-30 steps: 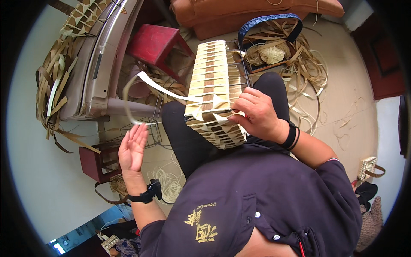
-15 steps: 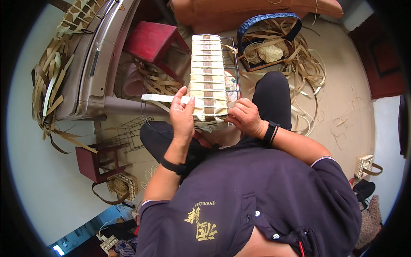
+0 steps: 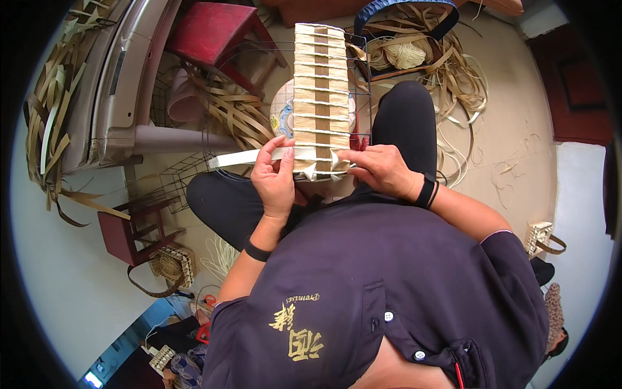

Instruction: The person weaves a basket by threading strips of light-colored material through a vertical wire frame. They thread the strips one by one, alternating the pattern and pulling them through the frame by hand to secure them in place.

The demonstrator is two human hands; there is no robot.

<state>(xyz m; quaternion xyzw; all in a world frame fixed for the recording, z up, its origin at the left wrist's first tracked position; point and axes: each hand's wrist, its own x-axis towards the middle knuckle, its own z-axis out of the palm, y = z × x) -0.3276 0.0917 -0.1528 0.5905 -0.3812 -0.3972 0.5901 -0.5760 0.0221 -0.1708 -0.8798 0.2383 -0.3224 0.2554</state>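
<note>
A half-woven basket [image 3: 321, 87] on a dark wire frame stands between my knees. Its upright face is cream strips crossed by a brown band, with twisted cord ridges. My left hand [image 3: 275, 183] pinches a pale flat strip [image 3: 243, 157] between thumb and fingers at the near left edge of the face. That strip's free end sticks out to the left. My right hand [image 3: 383, 171] is at the near right corner, its thumb and bent fingers closed on a folded strip end [image 3: 337, 160]. The fingertips partly cover that corner.
Beyond the basket, a dark-framed basket with a blue handle [image 3: 402, 8] holds cream cord [image 3: 408, 53]. Loose tan strips [image 3: 240, 113] lie on the floor beside a red stool [image 3: 210, 32]. More strips hang over brown furniture [image 3: 123, 84] at left. A small dark red stool [image 3: 123, 236] stands lower left.
The whole view has shifted. My right hand has moved from the basket's side onto the strip end at the near corner. My left hand keeps its pinch on the pale strip.
</note>
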